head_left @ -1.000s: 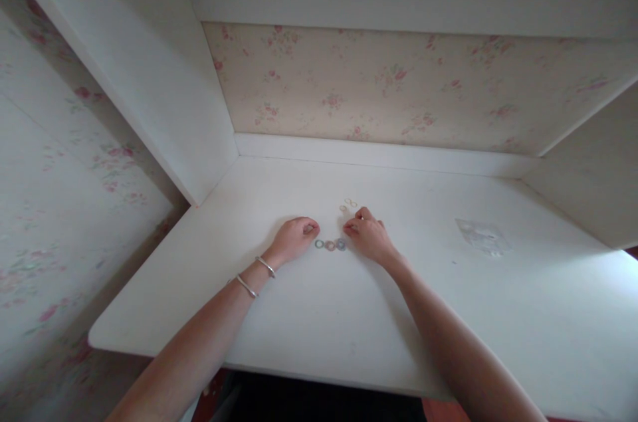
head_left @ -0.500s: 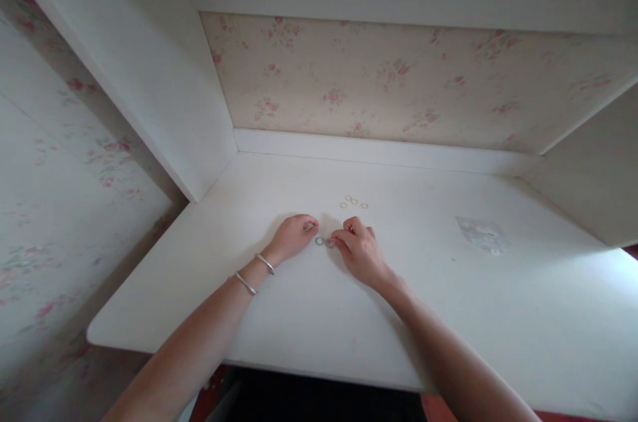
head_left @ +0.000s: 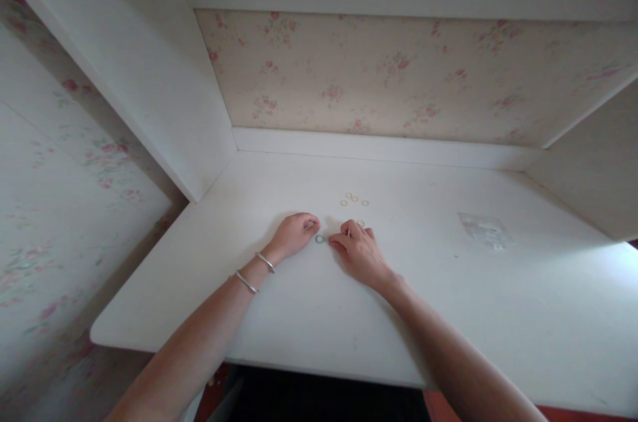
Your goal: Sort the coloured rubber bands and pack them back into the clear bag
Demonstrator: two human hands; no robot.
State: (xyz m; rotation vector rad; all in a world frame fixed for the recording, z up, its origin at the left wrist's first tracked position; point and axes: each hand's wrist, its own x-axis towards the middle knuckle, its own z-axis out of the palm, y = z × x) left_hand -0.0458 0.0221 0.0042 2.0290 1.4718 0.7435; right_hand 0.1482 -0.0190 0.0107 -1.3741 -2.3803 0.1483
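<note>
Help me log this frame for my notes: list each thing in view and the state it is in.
left hand: curled loosely, resting on the desk, whether it holds anything cannot be told.
right hand: fingertips down on small rings.
green ring: flat on the desk, between the hands.
pale rings: loose cluster, flat, untouched.
clear plastic bag: lying flat, apart.
bracelets: worn on the left wrist.
desk: white, bearing all this.
</note>
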